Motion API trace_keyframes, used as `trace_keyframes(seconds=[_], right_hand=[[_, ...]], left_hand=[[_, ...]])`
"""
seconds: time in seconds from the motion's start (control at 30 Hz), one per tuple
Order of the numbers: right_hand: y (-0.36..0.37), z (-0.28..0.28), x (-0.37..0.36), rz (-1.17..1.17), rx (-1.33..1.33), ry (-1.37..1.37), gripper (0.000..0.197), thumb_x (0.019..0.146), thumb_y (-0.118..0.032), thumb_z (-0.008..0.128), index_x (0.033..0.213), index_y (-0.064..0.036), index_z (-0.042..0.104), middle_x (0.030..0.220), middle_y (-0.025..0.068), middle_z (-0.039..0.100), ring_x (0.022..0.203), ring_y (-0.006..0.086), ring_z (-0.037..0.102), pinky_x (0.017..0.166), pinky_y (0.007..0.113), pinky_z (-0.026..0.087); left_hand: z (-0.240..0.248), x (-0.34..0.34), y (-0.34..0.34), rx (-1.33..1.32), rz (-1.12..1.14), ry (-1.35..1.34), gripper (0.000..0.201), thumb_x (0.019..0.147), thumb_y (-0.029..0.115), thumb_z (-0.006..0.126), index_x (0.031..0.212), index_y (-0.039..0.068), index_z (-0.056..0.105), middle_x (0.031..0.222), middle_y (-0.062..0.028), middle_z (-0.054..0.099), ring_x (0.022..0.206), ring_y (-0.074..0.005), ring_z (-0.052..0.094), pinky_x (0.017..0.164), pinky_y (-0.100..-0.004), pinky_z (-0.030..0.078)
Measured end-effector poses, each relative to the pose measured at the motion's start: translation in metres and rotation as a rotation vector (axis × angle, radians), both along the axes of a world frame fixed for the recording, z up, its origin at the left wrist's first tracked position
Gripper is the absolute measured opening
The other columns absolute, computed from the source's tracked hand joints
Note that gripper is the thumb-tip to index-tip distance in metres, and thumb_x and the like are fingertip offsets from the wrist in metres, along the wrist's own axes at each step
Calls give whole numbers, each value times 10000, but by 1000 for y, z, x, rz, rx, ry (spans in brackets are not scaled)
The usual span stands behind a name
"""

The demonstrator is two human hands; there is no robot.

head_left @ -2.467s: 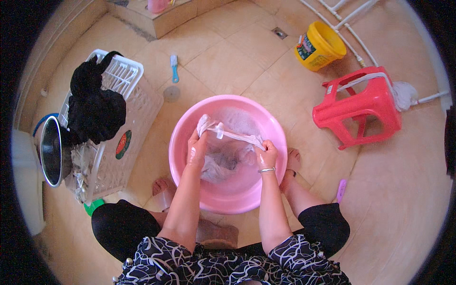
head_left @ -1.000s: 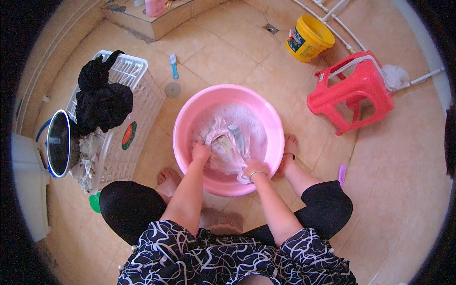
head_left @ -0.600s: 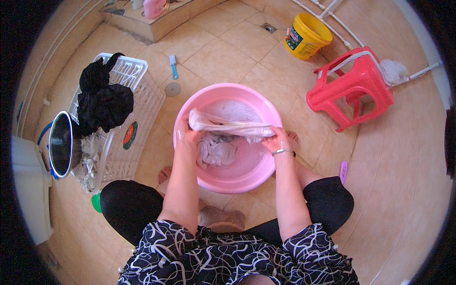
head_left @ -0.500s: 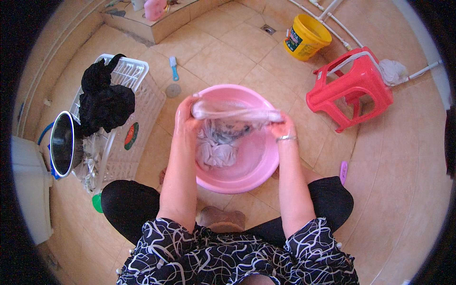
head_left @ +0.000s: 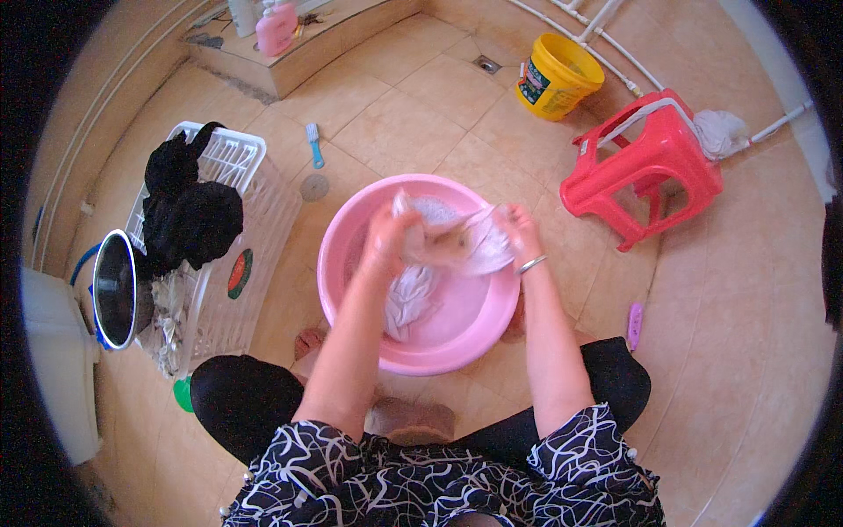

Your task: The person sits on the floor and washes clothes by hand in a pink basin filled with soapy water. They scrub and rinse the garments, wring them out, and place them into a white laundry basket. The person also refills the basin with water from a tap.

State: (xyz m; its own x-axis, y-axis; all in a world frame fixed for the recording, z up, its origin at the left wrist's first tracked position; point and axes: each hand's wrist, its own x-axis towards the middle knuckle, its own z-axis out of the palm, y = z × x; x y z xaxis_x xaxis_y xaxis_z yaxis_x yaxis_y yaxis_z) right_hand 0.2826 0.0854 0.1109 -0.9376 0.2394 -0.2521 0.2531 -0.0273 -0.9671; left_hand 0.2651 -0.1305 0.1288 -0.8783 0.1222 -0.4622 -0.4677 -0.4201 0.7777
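A pink round basin (head_left: 338, 272) stands on the tiled floor between my knees, with sudsy water inside. Over it my left hand (head_left: 389, 235), a little blurred by motion, is closed on one part of a wet, pale cloth (head_left: 485, 244). My right hand (head_left: 522, 230), with a bracelet at the wrist, pinches the other end near the basin's right rim. Between the hands the cloth hangs loosely spread, its middle smeared by motion. Below it, a bunched whitish-lilac cloth (head_left: 409, 301) lies in the basin; what kind of garment either is, I cannot tell.
At left, a white plastic basket (head_left: 263, 220) bears black clothing (head_left: 193, 220) and a dark bowl (head_left: 116, 290). Beyond the basin lies a blue brush (head_left: 315, 147). A yellow bucket (head_left: 558, 79) and tipped red stool (head_left: 707, 176) stand at right. A pink bottle (head_left: 277, 28) tops the ledge.
The cloth was stretched in a narrow band between my hands; now it is looser and wider. My hands have come closer together, the left one moving in over the basin. The view has shifted slightly.
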Motion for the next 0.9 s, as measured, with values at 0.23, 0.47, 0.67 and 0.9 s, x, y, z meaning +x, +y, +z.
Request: trace_keyframes(seconds=[0.23,0.47,0.67,0.9], right_hand=[[-39,-106,59,563,948,-552,335,779,-278,426,1101,-191,452,998,148,522,894,288,510,759,356,398],[-97,-168,102,965,855,-535,307,768,-217,419,1057,-130,474,970,168,530,865,298,521,757,365,396],[-58,-90,73,675,272,-529,358,689,-222,558,982,-26,494,942,125,541,898,189,507,768,300,395],[-68,25,44,598,27,-144,378,655,-111,612,1005,-54,482,972,63,531,903,155,493,789,274,400]], left_hand=[[-180,103,20,-864,-626,112,382,739,331,458,919,-6,465,878,-245,523,841,-371,503,717,-407,397],[-289,123,-35,-1385,-1569,784,346,747,291,448,945,17,521,951,-208,524,911,-327,494,771,-390,386],[-124,67,-21,-885,-949,275,351,725,296,505,917,3,531,899,-181,556,821,-275,540,711,-357,416],[95,25,5,-839,-974,672,226,755,194,517,891,16,544,754,-52,580,714,-180,540,643,-315,426]])
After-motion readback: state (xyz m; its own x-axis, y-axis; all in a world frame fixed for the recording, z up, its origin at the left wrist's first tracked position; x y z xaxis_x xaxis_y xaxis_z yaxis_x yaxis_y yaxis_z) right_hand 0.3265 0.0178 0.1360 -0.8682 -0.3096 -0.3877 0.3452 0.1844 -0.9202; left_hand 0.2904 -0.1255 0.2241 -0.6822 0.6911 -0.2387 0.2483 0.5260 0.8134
